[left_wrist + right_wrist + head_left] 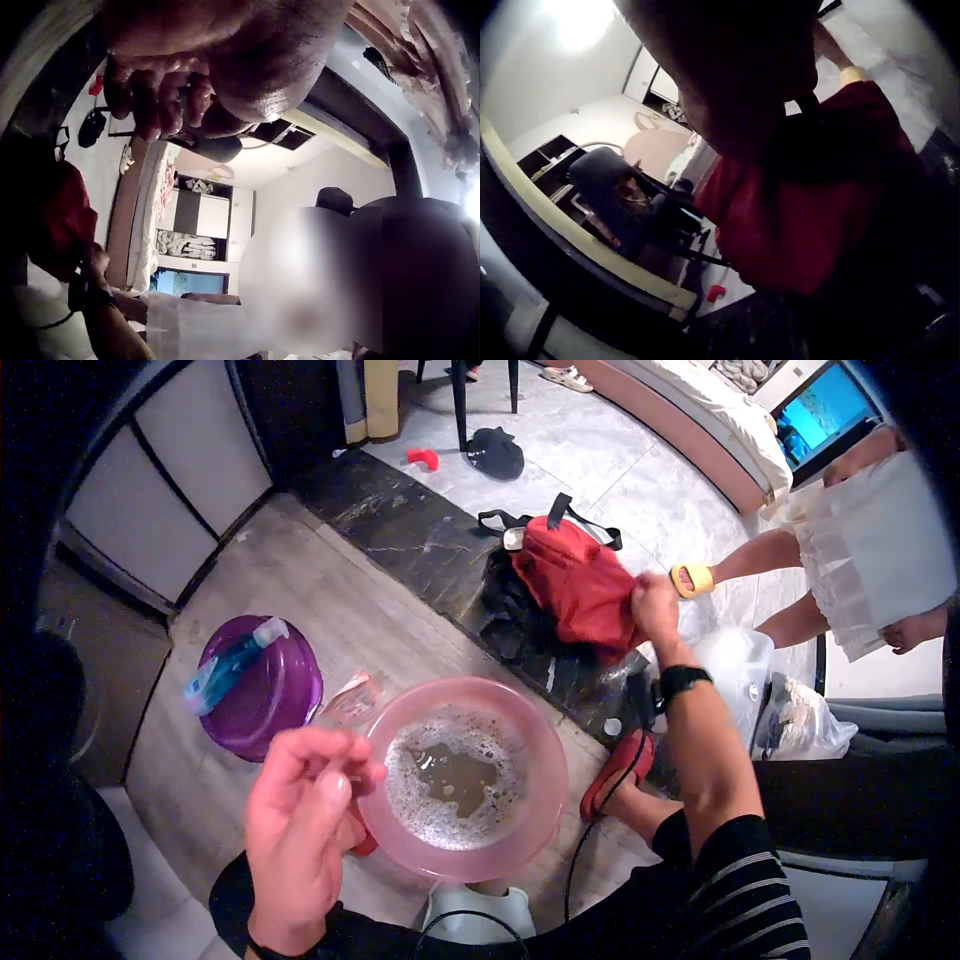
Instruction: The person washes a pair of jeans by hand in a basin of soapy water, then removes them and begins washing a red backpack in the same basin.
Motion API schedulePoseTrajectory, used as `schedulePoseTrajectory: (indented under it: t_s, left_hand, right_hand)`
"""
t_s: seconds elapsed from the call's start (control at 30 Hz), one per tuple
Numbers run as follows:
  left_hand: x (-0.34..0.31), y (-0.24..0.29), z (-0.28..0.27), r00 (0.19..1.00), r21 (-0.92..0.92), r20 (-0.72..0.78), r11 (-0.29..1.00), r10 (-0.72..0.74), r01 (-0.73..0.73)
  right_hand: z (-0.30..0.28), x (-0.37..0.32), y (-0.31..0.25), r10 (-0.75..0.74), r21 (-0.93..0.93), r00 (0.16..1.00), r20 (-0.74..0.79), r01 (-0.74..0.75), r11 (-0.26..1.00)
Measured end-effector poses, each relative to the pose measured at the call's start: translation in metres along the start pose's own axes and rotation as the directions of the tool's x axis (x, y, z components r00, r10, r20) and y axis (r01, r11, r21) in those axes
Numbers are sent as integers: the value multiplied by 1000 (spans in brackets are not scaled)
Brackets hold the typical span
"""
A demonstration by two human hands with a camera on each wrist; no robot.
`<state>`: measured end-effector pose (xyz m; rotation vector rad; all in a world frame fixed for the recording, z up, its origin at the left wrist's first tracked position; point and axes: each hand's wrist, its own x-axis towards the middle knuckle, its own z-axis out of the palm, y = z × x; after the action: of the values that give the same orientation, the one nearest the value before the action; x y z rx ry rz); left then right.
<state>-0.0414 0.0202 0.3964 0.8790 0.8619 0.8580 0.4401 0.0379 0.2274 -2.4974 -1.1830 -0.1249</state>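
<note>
My right hand [655,608] grips the lower end of a red backpack [575,575] with black straps, held over the dark stone threshold. In the right wrist view the red cloth [802,225] hangs below that hand, much of it in shadow. A pink basin [545,760] of murky, foamy water [455,780] stands in front of me. My left hand [300,830] is raised at the basin's left rim, its fingers loosely bent and nothing visible in them. In the left wrist view its fingers [146,101] look wet.
Left of the pink basin is a purple basin [270,710] with a blue bottle [235,665] across it. A clear plastic item [352,700] lies between them. Another person in a white skirt [850,550] stands at right, near a plastic bag [805,725]. A black cap [495,453] lies beyond.
</note>
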Motion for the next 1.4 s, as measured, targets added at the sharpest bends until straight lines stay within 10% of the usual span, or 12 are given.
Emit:
schedulePoseTrajectory:
  t_s: [0.57,0.9,1.03,1.13,1.4]
  left_hand:
    - [5,48,-64,952,-131,-161,951,260,-281]
    - [-2,89,-125,780,95,-416,875,468,-474]
    - [-5,100,-157,726,47,-470,835,502,-548]
    - [-9,102,-181,745,-28,-449,825,494,-564]
    - [-34,110,-190,721,-233,-609,793,332,-563]
  right_hand:
    - [-164,67,-263,-450,154,739,-501,588,794]
    - [-237,-45,-425,-555,695,651,-518,699,170]
    - [-230,-70,-481,-653,628,314,-689,709,-321]
    - [-196,-101,-536,-578,461,182,-795,800,-383]
    - [-146,-161,-559,-563,610,392,-728,744,-271]
